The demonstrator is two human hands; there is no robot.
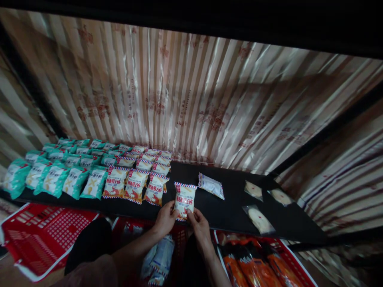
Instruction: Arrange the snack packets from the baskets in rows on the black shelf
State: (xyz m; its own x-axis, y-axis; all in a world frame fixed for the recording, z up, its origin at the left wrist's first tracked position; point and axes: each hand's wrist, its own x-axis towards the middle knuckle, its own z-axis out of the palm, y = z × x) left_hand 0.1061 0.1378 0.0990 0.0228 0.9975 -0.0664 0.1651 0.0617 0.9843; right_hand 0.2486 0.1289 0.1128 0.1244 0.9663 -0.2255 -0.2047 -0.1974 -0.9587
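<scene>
Left hand point(164, 220): reaching up from below, grip pinching the packet's lower left edge.
Right hand point(200, 224): grip pinching its lower right corner.
Snack packet point(185, 198): standing upright at the shelf point(236, 209) front edge, showing white-orange print and a red-blue striped border.

From the upright packet point(185, 200) at the shelf's point(227, 209) front edge, I see rows of packets point(89, 169) on its left, a flat packet point(211, 185) just behind to its right, three pouches point(259, 219) farther right, and baskets point(44, 235) below in front.
</scene>
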